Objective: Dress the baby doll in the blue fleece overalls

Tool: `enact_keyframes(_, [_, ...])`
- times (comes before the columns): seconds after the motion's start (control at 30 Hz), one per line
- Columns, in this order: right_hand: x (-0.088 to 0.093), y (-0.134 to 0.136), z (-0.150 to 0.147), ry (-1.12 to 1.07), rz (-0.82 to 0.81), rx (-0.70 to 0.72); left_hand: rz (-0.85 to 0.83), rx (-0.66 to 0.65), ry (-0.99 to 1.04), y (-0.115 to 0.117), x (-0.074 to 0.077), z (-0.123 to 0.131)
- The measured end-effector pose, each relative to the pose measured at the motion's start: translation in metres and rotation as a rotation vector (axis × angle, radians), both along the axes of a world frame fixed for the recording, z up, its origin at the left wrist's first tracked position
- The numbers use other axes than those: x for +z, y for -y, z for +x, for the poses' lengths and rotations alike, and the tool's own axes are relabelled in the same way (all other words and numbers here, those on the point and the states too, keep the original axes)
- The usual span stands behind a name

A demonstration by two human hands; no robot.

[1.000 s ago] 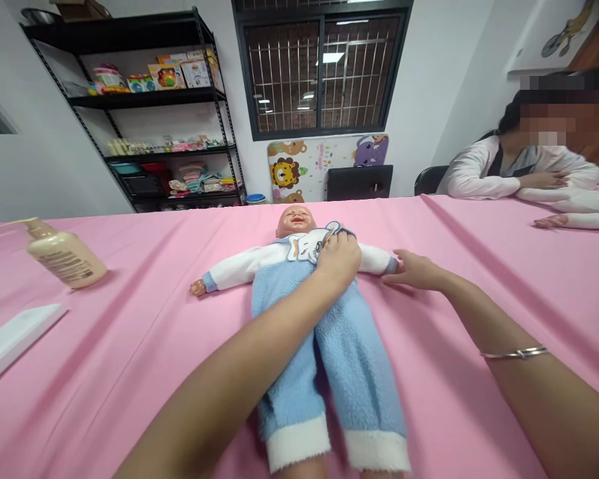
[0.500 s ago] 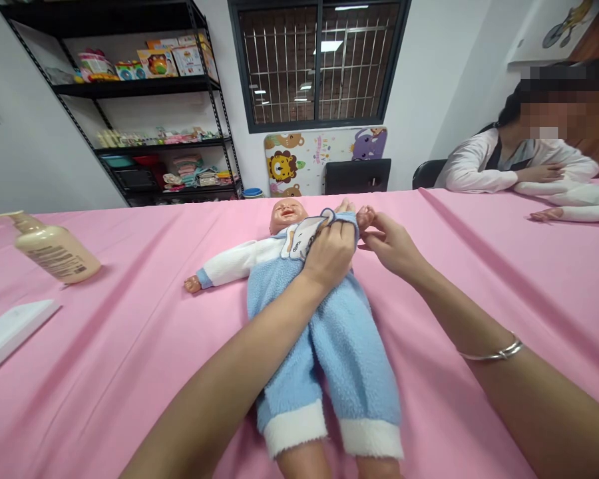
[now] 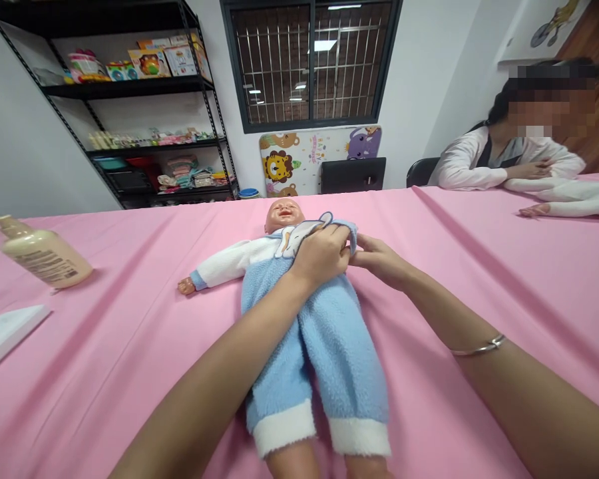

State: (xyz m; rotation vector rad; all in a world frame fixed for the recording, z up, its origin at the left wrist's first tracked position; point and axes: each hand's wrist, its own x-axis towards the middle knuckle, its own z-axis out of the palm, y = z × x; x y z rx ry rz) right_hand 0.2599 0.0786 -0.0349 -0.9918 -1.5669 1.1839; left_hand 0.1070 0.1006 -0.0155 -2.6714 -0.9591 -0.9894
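Observation:
A baby doll (image 3: 283, 214) lies on its back on the pink tablecloth (image 3: 130, 346), head away from me. It wears a blue fleece romper (image 3: 329, 346) with white cuffs and white sleeves. My left hand (image 3: 319, 256) is closed on the romper's bib at the doll's chest. My right hand (image 3: 379, 259) pinches the fabric at the doll's shoulder on the right. That arm of the doll is hidden behind my hands. The doll's other arm (image 3: 214, 269) stretches out to the left.
A beige pump bottle (image 3: 42, 256) lies at the left, with a white flat object (image 3: 4, 332) near it. Another person (image 3: 509, 159) leans on the table at the far right. A black shelf rack (image 3: 144, 100) and a chair (image 3: 353, 174) stand behind the table.
My right hand lifted the doll's outstretched arm toward its shoulder and now pinches the fabric there. My left hand stayed gripping the bib. The view drifted slightly.

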Motion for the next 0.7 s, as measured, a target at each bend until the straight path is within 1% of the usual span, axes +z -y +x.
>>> enact_keyframes(0.07, [-0.005, -0.004, 0.003, -0.125, -0.032, -0.048, -0.03, -0.032, 0.01, -0.004, 0.0, -0.001])
enact_keyframes(0.13, [-0.01, -0.007, 0.005, -0.195, -0.045, -0.118, -0.076, -0.067, 0.002, -0.008, -0.001, -0.003])
enact_keyframes(0.23, [-0.013, -0.01, 0.003, -0.182, -0.013, -0.207, -0.189, -0.086, -0.02, -0.012, -0.003, -0.004])
enact_keyframes(0.3, [-0.013, -0.009, 0.0, -0.162, 0.006, -0.237, -0.223, -0.043, -0.049, -0.012, -0.003, -0.004])
enact_keyframes(0.4, [-0.012, -0.007, -0.003, -0.179, -0.029, -0.283, -0.218, 0.112, -0.153, -0.009, -0.002, -0.003])
enact_keyframes(0.47, [-0.012, -0.008, -0.003, -0.191, -0.067, -0.309, -0.211, 0.183, -0.225, -0.006, -0.001, -0.003])
enact_keyframes(0.53, [-0.011, -0.012, -0.004, -0.165, -0.086, -0.307, -0.185, 0.193, -0.238, -0.004, -0.001, -0.004])
enact_keyframes(0.63, [-0.007, -0.025, -0.003, -0.081, -0.05, -0.293, -0.136, 0.19, -0.166, -0.003, -0.001, -0.006])
enact_keyframes(0.7, [-0.002, -0.038, -0.002, -0.039, 0.002, -0.342, -0.085, 0.176, -0.119, 0.0, -0.001, -0.006])
